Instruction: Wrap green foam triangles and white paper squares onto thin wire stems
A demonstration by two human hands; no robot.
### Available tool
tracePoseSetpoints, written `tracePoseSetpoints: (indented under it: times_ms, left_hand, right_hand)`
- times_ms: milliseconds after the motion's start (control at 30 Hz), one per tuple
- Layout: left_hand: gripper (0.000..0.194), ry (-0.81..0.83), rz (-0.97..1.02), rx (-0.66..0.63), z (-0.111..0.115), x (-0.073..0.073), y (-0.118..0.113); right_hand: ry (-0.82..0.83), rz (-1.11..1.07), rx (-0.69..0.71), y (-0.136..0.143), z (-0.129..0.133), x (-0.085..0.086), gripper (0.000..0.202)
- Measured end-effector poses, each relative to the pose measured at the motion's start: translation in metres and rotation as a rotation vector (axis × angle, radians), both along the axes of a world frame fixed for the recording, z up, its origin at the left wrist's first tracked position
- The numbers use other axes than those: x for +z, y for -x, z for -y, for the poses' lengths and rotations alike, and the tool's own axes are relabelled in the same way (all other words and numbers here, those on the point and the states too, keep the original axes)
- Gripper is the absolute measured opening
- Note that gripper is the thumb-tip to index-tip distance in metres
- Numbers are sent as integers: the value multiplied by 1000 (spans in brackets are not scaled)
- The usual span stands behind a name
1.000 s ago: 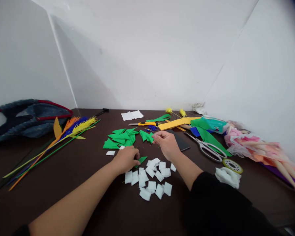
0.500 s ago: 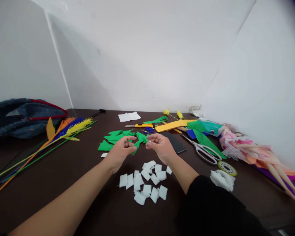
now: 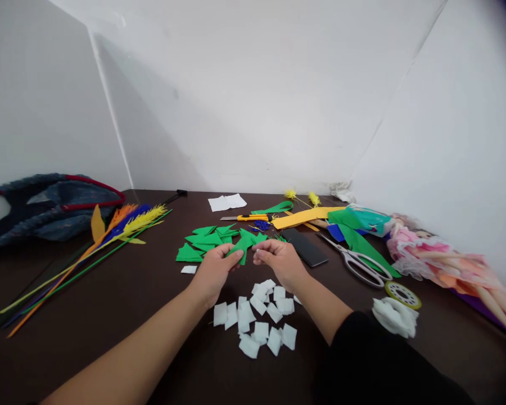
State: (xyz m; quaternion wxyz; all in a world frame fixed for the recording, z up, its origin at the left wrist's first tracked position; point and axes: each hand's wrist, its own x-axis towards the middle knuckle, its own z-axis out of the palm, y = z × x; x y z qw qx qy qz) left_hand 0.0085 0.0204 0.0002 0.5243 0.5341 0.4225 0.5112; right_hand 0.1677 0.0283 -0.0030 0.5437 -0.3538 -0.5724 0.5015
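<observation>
Above the middle of the dark table, my left hand (image 3: 217,271) pinches a pointed green paper or cloth piece (image 3: 242,244) between thumb and fingers. Close to its right, my right hand (image 3: 283,263) has its fingertips closed on a small white bit (image 3: 257,254), mostly covered by the fingers. Behind my left hand lies a loose pile of green cut pieces (image 3: 203,239). Several white square pads (image 3: 259,304) are scattered on the table nearer to me, between my forearms. One more white pad (image 3: 189,270) lies left of my left hand.
A yellow cutter knife (image 3: 251,217) with its blade out lies behind the hands. To the right are a black phone (image 3: 310,250), scissors (image 3: 362,267), a tape roll (image 3: 403,295) and dolls (image 3: 451,256). Coloured stems (image 3: 88,259) and a denim bag (image 3: 63,216) lie left.
My left thumb and fingers have closed on the green piece. My right fingers keep their pinch. The whole view has shifted slightly, with the table things appearing farther right.
</observation>
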Motion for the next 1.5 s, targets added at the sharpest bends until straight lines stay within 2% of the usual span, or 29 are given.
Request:
tracePoseSetpoints:
  times_ms: [200,333,467,633,967,1133,1300,1500]
  left_hand:
    - [23,-12,19,59,-2,-5,4]
    - [27,-37,-18,101,-1,-5,7]
    - [30,-78,-169,149,-1,-7,8]
    - [32,-127,-346,175,0,-9,7]
    - [29,-40,-204,23,5,-4,5]
    - [25,46,-76,-76,6,-1,8]
    - [11,98,10,-196,7,1,13]
    - [8,113,111,-213,8,1,8]
  right_hand:
    - [-55,130,-75,2,5,8,10]
    - [-209,322,-103,1,8,9,8]
    - [-352,395,-98,1,9,10,15]
    - [-407,441,-84,9,13,11,16]
    - [-605,661,-90,13,11,9,11]
    - [-566,663,-74,12,12,10,12]
    - [-474,612,-86,10,12,12,8]
    - [-456,505,-124,7,14,15,4]
